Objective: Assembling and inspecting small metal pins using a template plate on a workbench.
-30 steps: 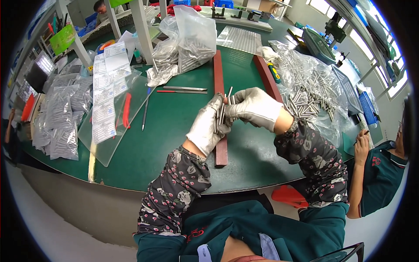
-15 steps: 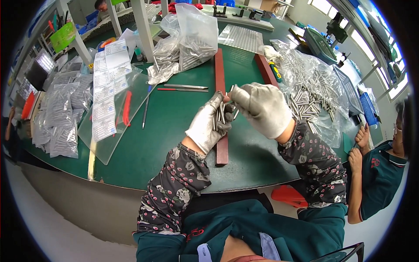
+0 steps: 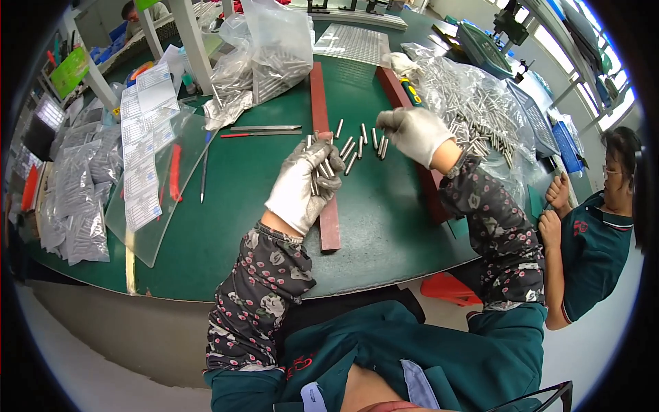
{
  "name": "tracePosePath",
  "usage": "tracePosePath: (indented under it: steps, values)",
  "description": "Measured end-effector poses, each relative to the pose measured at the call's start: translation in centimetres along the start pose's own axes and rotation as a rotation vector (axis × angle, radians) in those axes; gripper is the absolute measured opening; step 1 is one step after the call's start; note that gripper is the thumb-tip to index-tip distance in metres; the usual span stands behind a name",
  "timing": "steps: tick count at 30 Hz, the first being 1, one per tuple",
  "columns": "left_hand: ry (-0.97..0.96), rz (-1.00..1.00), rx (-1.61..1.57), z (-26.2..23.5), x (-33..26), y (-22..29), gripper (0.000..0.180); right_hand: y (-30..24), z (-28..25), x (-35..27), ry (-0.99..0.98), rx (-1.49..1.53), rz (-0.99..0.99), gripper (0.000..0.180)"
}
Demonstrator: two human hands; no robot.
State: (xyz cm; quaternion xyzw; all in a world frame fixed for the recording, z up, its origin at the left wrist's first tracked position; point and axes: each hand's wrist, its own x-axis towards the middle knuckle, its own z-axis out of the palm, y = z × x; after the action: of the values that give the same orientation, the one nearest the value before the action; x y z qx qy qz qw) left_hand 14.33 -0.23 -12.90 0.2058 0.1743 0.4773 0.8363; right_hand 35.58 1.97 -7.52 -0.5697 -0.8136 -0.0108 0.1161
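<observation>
In a white glove, my left hand (image 3: pixel 302 180) is closed around several short shiny metal pins (image 3: pixel 316 182), above the left dark-red bar (image 3: pixel 330 230). My right hand (image 3: pixel 417 134), also gloved, hovers beside the right dark-red bar (image 3: pixel 431 184). Its fingers are curled together, and whether anything is between them is hidden. Between the hands, several loose pins (image 3: pixel 362 133) lie scattered on the green table.
A heap of metal pins (image 3: pixel 473 117) lies on clear plastic at the right, near a green-and-yellow handled tool (image 3: pixel 411 92). Bagged parts (image 3: pixel 82 182), printed sheets (image 3: pixel 143 161) and a pen (image 3: pixel 204 170) lie left. A co-worker (image 3: pixel 590 233) sits at right.
My right hand has drawn away from my left toward the right bar. Loose pins now show on the table between the bars. The whole view has shifted slightly.
</observation>
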Motion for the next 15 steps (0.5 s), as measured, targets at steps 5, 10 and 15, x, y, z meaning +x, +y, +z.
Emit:
tracePosePath:
  steps: [5,10,15]
  values:
    - [-0.043,-0.033,0.048,0.2,-0.2,-0.3,0.025,-1.7,0.7,-0.2,-0.086,0.383,-0.052,0.019]
    - [0.007,-0.006,0.044,-0.1,0.1,-0.4,0.017,-3.9,-1.3,-0.4,-0.049,0.572,-0.020,0.020]
    - [0.012,0.042,0.047,-0.4,-0.1,-0.4,0.022,-7.4,-2.2,-1.6,0.124,-0.043,-0.596,0.021]
